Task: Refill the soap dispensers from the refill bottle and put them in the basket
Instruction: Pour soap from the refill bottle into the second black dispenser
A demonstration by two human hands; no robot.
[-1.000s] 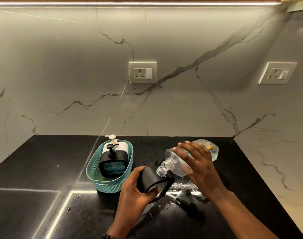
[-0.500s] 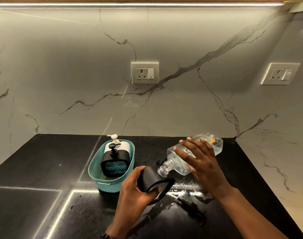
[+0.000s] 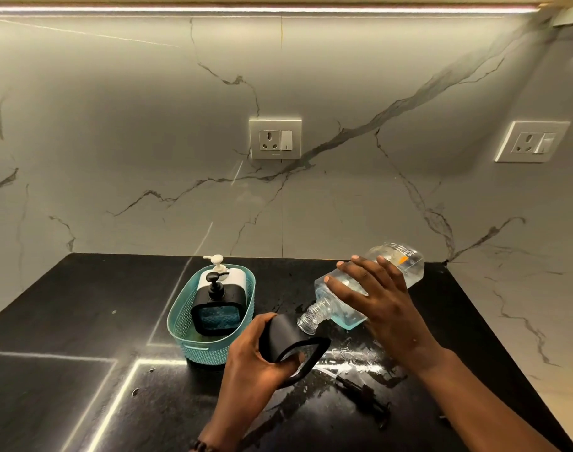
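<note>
My left hand (image 3: 255, 363) grips a black soap dispenser (image 3: 286, 340) with no pump on it, tilted over the counter. My right hand (image 3: 379, 298) holds the clear refill bottle (image 3: 399, 262), tipped neck-down. Its threaded neck (image 3: 312, 316) touches the top of the black dispenser. A little pale blue liquid sits in the bottle's lower corner. To the left, the teal basket (image 3: 184, 324) holds a black dispenser (image 3: 218, 305) with its pump on and a white dispenser (image 3: 236, 275) behind it. A black pump (image 3: 365, 394) lies on the counter near my right forearm.
The black counter (image 3: 82, 321) has a wet, spilled patch (image 3: 353, 357) under the bottle and dispenser. Marble walls stand behind and to the right, each with a socket plate (image 3: 275, 138).
My right hand has raised the bottle's base higher, so the bottle tilts more steeply. The neck stays at the black dispenser's opening. My left hand holds about the same place.
</note>
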